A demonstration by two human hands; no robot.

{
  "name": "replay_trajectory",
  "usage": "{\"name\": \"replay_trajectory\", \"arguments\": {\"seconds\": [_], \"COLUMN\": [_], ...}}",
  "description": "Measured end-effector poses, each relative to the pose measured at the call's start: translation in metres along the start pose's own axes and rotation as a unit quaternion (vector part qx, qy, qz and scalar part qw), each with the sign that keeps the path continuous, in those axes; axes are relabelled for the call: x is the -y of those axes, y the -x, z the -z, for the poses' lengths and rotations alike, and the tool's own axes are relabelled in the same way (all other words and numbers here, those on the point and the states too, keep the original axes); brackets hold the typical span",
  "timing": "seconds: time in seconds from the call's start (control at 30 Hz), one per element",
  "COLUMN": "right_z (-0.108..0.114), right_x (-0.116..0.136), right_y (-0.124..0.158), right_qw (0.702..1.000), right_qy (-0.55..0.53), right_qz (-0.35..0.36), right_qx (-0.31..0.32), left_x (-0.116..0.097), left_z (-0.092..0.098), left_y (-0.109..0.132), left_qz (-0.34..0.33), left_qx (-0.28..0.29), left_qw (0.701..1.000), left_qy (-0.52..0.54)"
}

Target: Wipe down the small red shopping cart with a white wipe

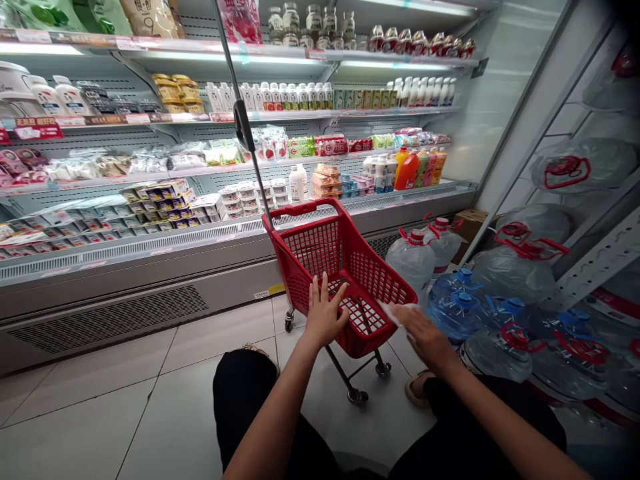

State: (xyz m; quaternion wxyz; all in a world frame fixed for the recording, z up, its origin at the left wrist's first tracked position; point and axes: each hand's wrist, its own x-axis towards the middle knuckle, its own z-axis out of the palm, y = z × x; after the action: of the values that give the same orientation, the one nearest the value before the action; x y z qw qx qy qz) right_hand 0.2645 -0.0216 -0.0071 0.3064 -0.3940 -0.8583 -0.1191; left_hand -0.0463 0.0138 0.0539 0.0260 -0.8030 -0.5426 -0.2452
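Note:
A red plastic shopping cart (367, 280) stands on its metal legs and small wheels in front of my knees. My left hand (325, 312) is at the cart's near left rim, its fingers spread; I cannot tell whether they touch the plastic. By the near right corner, my right hand (424, 337) has its fingers closed on a thin white tissue (393, 316), which is smeared by motion. Slatted sides and floor show inside the basket. From the cart's far left corner rises a thin metal pole (230, 57) with a black clamp (243, 125).
Behind the cart runs a refrigerated shelf unit (240, 260) stocked with bottles, tubs and packs. At right, large water jugs (515, 267) with red handles and blue-capped jugs (463, 303) crowd beside the cart. Light tiles (90, 420) cover the floor.

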Motion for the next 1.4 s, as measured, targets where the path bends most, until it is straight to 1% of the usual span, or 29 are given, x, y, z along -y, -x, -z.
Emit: {"name": "replay_trajectory", "arguments": {"seconds": [0.07, 0.1, 0.13, 0.2, 0.27, 0.33, 0.47, 0.53, 0.57, 0.6, 0.67, 0.73, 0.77, 0.87, 0.93, 0.97, 1.03, 1.1, 1.17, 1.23, 1.3, 1.4], "right_z": [0.004, 0.004, 0.004, 0.000, -0.007, -0.014, -0.024, -0.026, -0.025, -0.023, -0.015, -0.004, 0.002, 0.017, 0.021, 0.020, 0.015, 0.009, 0.003, 0.000, -0.001, 0.004], "right_x": [-0.024, -0.031, -0.033, -0.024, 0.000, 0.033, 0.105, 0.129, 0.136, 0.138, 0.128, 0.103, 0.088, 0.042, 0.026, 0.024, 0.033, 0.053, 0.076, 0.096, 0.110, 0.113], "right_y": [0.005, 0.006, 0.006, 0.004, 0.000, -0.005, -0.018, -0.022, -0.023, -0.023, -0.021, -0.014, -0.010, 0.006, 0.013, 0.014, 0.011, 0.003, -0.007, -0.015, -0.019, -0.020], "right_qw": [0.999, 0.998, 0.997, 0.996, 0.996, 0.997, 0.999, 0.999, 1.000, 0.999, 0.998, 0.994, 0.994, 0.997, 0.999, 0.999, 1.000, 1.000, 0.999, 0.999, 0.998, 0.994], "right_qy": [0.020, 0.028, 0.032, 0.030, 0.020, 0.006, -0.026, -0.028, -0.027, -0.027, -0.031, -0.037, -0.038, -0.026, -0.016, -0.015, -0.019, -0.026, -0.036, -0.049, -0.063, -0.087], "right_qz": [-0.040, -0.055, -0.067, -0.080, -0.083, -0.072, -0.035, -0.017, -0.003, 0.016, 0.063, 0.098, 0.102, 0.070, 0.042, 0.029, 0.007, -0.009, -0.009, 0.002, 0.019, 0.062], "right_qx": [0.003, 0.007, 0.008, 0.000, -0.014, -0.024, -0.010, -0.008, -0.011, -0.012, -0.003, 0.018, 0.028, 0.032, 0.027, 0.025, 0.015, 0.003, 0.004, 0.012, 0.016, 0.036], "left_x": [0.003, 0.005, 0.007, 0.010, 0.009, 0.003, -0.021, -0.033, -0.038, -0.041, -0.042, -0.038, -0.035, -0.023, -0.016, -0.013, -0.009, -0.008, -0.012, -0.021, -0.030, -0.036], "left_z": [0.002, 0.003, 0.004, 0.003, 0.001, -0.003, -0.010, -0.011, -0.010, -0.008, -0.001, 0.007, 0.012, 0.022, 0.026, 0.027, 0.026, 0.021, 0.013, 0.005, 0.000, 0.002], "left_y": [-0.001, -0.002, -0.004, -0.006, -0.007, -0.006, 0.007, 0.019, 0.025, 0.031, 0.043, 0.052, 0.055, 0.058, 0.054, 0.051, 0.044, 0.038, 0.034, 0.034, 0.040, 0.053], "left_qz": [-0.009, -0.016, -0.021, -0.020, -0.001, 0.028, 0.075, 0.074, 0.070, 0.064, 0.050, 0.034, 0.025, 0.008, 0.007, 0.011, 0.029, 0.056, 0.075, 0.068, 0.044, 0.026], "left_qx": [0.015, 0.021, 0.025, 0.022, 0.008, -0.006, -0.016, -0.016, -0.017, -0.020, -0.027, -0.034, -0.035, -0.030, -0.023, -0.024, -0.032, -0.051, -0.071, -0.082, -0.084, -0.087], "left_qw": [1.000, 1.000, 0.999, 0.999, 0.999, 0.998, 0.995, 0.996, 0.996, 0.997, 0.998, 0.998, 0.998, 0.997, 0.996, 0.995, 0.994, 0.991, 0.988, 0.989, 0.991, 0.992], "left_qy": [-0.003, -0.006, -0.011, -0.025, -0.040, -0.052, -0.058, -0.051, -0.046, -0.043, -0.039, -0.044, -0.050, -0.073, -0.087, -0.092, -0.102, -0.110, -0.113, -0.106, -0.097, -0.092]}}
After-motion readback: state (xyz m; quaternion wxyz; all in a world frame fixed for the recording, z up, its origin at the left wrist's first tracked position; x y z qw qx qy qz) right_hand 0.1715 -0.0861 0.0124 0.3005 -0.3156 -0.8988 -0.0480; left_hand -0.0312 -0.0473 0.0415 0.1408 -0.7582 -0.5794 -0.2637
